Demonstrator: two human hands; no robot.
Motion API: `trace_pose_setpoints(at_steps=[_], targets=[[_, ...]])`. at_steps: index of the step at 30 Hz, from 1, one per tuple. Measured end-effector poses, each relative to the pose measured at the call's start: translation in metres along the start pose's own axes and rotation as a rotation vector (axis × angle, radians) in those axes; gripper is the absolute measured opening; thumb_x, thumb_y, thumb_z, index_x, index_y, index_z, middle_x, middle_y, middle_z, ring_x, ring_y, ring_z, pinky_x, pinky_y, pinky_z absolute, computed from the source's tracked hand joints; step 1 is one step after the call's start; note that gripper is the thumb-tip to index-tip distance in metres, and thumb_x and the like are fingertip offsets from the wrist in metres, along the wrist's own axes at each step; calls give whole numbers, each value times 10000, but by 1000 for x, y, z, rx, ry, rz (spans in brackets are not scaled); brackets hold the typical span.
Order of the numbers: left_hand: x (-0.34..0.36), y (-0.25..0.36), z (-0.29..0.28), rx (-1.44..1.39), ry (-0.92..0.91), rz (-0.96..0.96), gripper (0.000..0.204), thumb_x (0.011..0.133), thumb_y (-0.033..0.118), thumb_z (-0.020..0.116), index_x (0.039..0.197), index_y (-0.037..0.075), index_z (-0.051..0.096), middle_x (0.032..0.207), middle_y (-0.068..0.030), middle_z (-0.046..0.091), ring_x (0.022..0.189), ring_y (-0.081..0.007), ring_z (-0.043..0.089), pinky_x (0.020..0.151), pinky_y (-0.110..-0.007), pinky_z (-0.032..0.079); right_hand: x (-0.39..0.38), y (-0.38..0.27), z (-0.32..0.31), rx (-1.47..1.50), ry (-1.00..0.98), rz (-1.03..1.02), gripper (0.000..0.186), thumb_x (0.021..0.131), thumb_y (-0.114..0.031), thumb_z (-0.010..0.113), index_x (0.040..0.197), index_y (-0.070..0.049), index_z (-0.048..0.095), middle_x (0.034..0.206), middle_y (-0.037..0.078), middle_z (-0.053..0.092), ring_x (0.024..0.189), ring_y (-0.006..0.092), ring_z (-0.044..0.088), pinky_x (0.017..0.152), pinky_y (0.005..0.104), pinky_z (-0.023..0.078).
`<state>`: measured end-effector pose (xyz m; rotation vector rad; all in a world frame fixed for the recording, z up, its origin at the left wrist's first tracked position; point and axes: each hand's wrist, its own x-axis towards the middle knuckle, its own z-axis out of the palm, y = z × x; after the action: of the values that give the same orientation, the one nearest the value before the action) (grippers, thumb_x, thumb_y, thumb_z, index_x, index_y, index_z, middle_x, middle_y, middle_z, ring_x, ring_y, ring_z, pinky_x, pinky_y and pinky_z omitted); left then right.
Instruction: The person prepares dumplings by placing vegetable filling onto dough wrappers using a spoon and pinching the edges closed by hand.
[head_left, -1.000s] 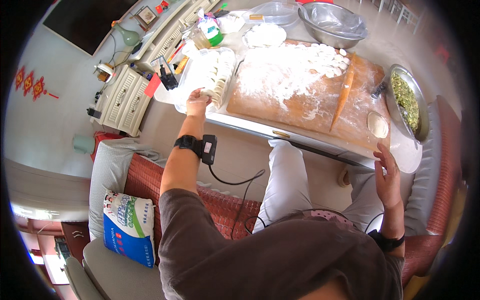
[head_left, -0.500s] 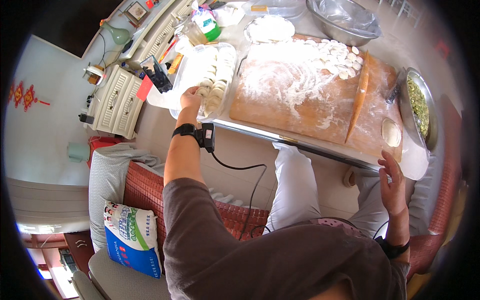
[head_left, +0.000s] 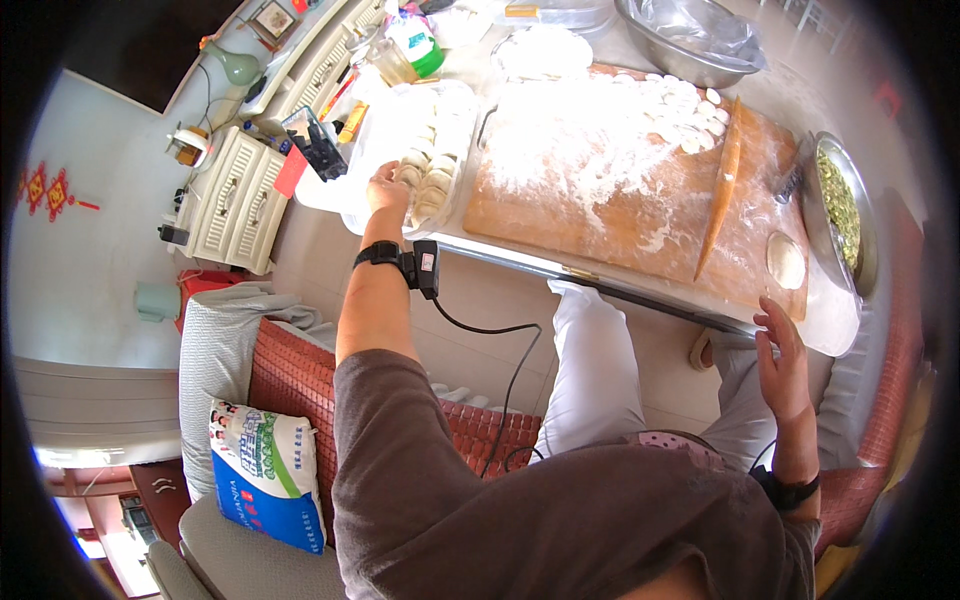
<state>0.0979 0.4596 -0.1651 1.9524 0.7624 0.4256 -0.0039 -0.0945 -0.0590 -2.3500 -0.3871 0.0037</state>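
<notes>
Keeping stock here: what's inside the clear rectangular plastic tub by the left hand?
Rows of pale folded dough dumplings. The bare left hand covers part of the tub; its bottom beneath the dumplings is hidden.

Can't tell if the left hand (head_left: 386,190) has a dumpling (head_left: 409,176), upper left; metal bowl (head_left: 675,63) gets cropped up top tbh.

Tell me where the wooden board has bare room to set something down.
Room: the floured near side of the wooden board, left of the rolling pin, and the strip between pin and dough round. Crowded: the far edge, with small dough pieces left of the pin.
</notes>
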Motion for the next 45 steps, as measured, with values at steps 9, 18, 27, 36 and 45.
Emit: trace_pose_setpoints(at_steps=[9,18,27,36,45], targets=[[-4,-41,-40,-367,204,344,350,774,31,459,1101,151,420,1094,-65,474,1014,-182,446,842,-331,359,6,35,-10,-136,103,99,175,753,-75,511,916,-25,548,803,133,562,751,279,543,678,327,439],[-220,157,109,-985,-577,-159,357,788,70,495,1128,96,390,1133,-106,426,1010,-257,446,852,-369,384,59,107,-16,-362,351,90,215,759,-176,511,932,-55,550,945,144,554,926,306,495,808,373,392],[-308,173,168,-967,-693,-185,239,794,56,496,1026,101,458,925,-71,532,792,-169,532,681,-283,450,79,117,-16,-413,330,216,178,726,-134,507,888,-86,566,951,114,535,910,300,494,784,378,398],[-339,183,229,-875,-923,-451,278,810,137,498,1069,68,426,959,-82,510,825,-188,514,708,-294,437,71,100,-10,570,323,179,118,725,-65,575,831,-73,524,775,65,567,673,183,555,560,271,447],[-348,204,249,-1211,-963,-453,319,854,186,428,1127,29,376,1096,-119,479,1022,-234,466,903,-379,373,-1,72,-46,493,405,59,136,778,-67,540,874,-49,445,672,38,538,553,111,506,538,230,437]])
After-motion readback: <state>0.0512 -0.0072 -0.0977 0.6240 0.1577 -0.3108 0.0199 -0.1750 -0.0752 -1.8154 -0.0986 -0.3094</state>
